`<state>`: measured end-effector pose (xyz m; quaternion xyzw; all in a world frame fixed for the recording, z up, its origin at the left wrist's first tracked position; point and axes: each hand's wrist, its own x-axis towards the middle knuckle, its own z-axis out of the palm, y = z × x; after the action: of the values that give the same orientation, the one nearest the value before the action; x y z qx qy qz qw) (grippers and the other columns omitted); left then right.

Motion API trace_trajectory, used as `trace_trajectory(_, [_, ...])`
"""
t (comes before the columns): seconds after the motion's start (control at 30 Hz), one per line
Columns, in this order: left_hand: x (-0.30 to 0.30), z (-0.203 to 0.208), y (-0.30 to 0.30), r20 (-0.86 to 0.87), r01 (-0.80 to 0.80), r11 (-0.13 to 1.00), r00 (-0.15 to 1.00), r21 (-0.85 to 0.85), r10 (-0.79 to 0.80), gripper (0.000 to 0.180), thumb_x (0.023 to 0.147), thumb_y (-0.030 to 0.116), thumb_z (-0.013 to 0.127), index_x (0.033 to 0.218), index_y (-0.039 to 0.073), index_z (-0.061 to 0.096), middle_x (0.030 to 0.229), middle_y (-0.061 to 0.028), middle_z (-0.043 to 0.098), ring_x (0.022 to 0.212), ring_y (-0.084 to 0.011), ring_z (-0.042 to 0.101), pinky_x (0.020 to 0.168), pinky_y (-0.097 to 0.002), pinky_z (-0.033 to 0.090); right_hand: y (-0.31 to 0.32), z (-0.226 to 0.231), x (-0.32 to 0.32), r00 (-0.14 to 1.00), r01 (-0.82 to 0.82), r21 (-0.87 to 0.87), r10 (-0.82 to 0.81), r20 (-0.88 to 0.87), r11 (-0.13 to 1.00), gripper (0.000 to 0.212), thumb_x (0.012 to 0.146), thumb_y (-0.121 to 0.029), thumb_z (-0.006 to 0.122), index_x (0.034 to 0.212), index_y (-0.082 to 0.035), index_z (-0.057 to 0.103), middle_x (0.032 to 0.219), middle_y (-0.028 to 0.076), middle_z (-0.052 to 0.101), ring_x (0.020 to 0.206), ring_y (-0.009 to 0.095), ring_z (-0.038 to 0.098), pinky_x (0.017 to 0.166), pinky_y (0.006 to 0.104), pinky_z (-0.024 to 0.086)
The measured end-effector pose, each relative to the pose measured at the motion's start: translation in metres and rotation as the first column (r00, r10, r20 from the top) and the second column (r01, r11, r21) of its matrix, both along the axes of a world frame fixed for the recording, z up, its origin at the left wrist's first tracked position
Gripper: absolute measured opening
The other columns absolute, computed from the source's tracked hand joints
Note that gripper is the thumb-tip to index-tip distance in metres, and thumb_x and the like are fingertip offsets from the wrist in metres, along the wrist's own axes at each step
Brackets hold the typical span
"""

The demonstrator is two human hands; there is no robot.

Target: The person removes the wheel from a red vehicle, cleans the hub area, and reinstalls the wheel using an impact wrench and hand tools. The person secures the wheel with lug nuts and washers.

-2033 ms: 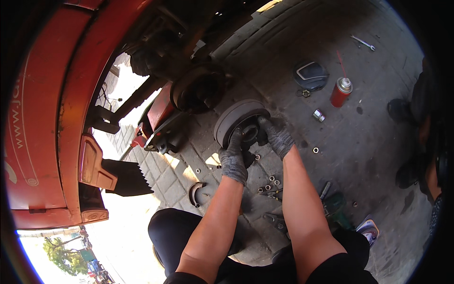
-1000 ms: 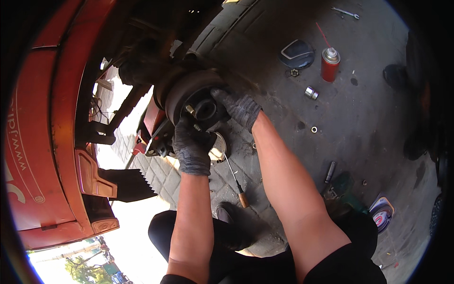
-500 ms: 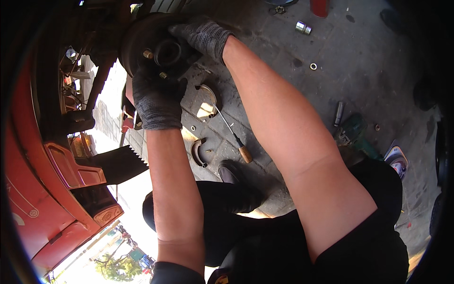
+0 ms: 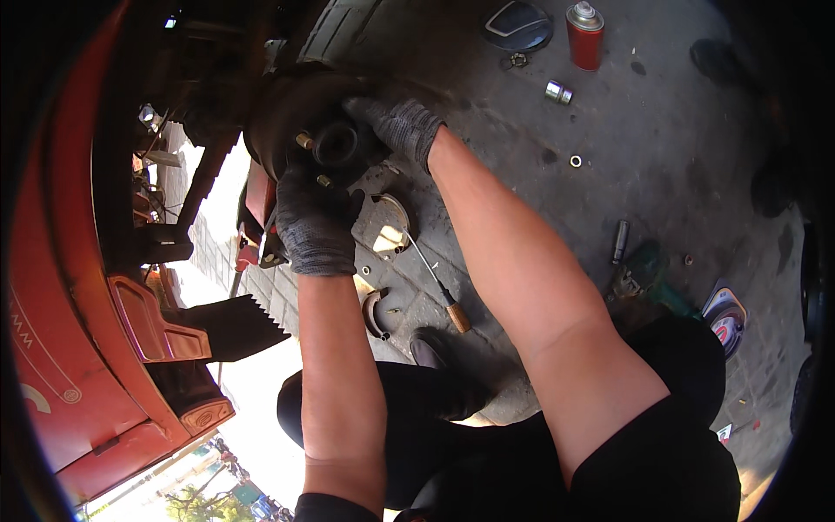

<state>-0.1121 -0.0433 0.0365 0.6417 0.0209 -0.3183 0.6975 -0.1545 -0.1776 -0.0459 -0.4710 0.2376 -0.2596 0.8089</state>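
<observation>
A dark, round brake drum (image 4: 304, 97) with a ring-shaped hub and brass-coloured wheel nuts on its studs is at upper left, under the vehicle. My left hand (image 4: 315, 222), in a dark grey knit glove, grips its lower edge with the thumb apart. On the drum's right side is my gloved right hand (image 4: 400, 129), its fingers closed over the rim and partly lost in shadow. Below them on the paving lie a curved brake shoe (image 4: 403, 211), a second brake shoe (image 4: 372, 313) and a screwdriver (image 4: 456, 316) with a ribbed brown handle.
The red vehicle body (image 4: 52, 304) fills the left side, with a serrated black flap (image 4: 230, 326) jutting out. To the right lie a socket (image 4: 558, 92), a metal ring (image 4: 576, 161), a long socket (image 4: 620, 242) and a green power tool (image 4: 642, 271). A red spray can (image 4: 585, 42) stands beyond.
The whole view has shifted, so everything sits lower and the spray can shows fully. Both hands stay on the brake drum, with little visible change in their hold.
</observation>
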Motion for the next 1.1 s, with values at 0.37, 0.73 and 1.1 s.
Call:
trace_trajectory(0.37, [0.000,0.004,-0.003,0.027,0.056,0.998,0.998,0.033,-0.057,0.032,0.078,0.022,0.059,0.107,0.010,0.058,0.108,-0.0092,0.055,0.099,-0.0253,0.054,0.080,-0.0388,0.048,0.000,0.007,-0.005,0.997,-0.068,0.162,0.059,0.059,0.984,0.038,0.085,-0.026,0.059,0.111,0.002,0.063,0.093,0.017,0.068,0.081,0.022,0.067,0.067,0.0324,0.054])
trace_trajectory(0.73, [0.035,-0.026,0.012,0.154,0.100,0.983,0.980,0.156,-0.125,0.054,0.076,0.031,0.066,0.124,0.011,0.051,0.111,-0.0098,0.060,0.099,-0.0278,0.057,0.086,-0.0438,0.046,0.007,-0.003,-0.002,0.999,-0.050,0.101,0.049,0.009,0.994,0.044,0.089,-0.037,0.054,0.111,0.001,0.063,0.090,0.016,0.068,0.077,0.022,0.067,0.067,0.0341,0.054])
trace_trajectory(1.1, [0.028,-0.015,0.001,0.083,0.036,0.983,0.995,0.181,-0.052,0.046,0.094,0.028,0.045,0.138,0.016,0.037,0.133,-0.0075,0.043,0.121,-0.0259,0.041,0.096,-0.0567,0.037,0.002,-0.012,0.015,0.999,-0.031,-0.130,0.027,-0.034,0.991,0.042,0.091,-0.039,0.050,0.098,0.000,0.065,0.069,0.015,0.063,0.060,0.022,0.064,0.056,0.0349,0.052])
